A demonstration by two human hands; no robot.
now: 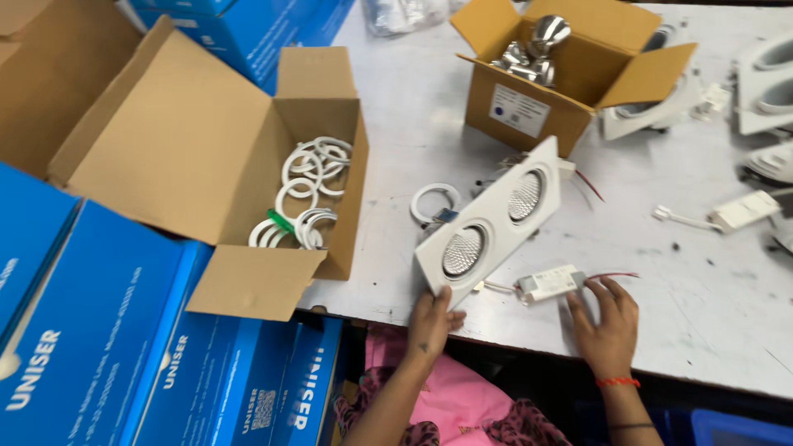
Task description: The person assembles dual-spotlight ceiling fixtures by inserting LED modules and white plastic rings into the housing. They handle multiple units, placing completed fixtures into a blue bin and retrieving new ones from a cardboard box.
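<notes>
Nearest the camera, the person's left hand (431, 318) grips the lower corner of a white twin-lamp fixture (489, 221), thumb on its front face and the other fingers curled behind the edge. The right hand (607, 318) lies on the white table (727, 306), fingers loosely spread and fingertips touching a small white driver box (548, 282) with red wires trailing to the right; it grasps nothing.

The fixture is a long rectangle with two round lamps in a row. It is tilted up off the table, its long axis running from lower left at the held corner to upper right, lamp faces turned towards the camera.

Just beyond it a single white ring (434, 202) lies on the table. To the left, an open cardboard box (248, 157) holds many white rings. Further back, a smaller open carton (570, 74) contains shiny metal reflectors. White fixture frames (764, 83) lie at the far right.
</notes>
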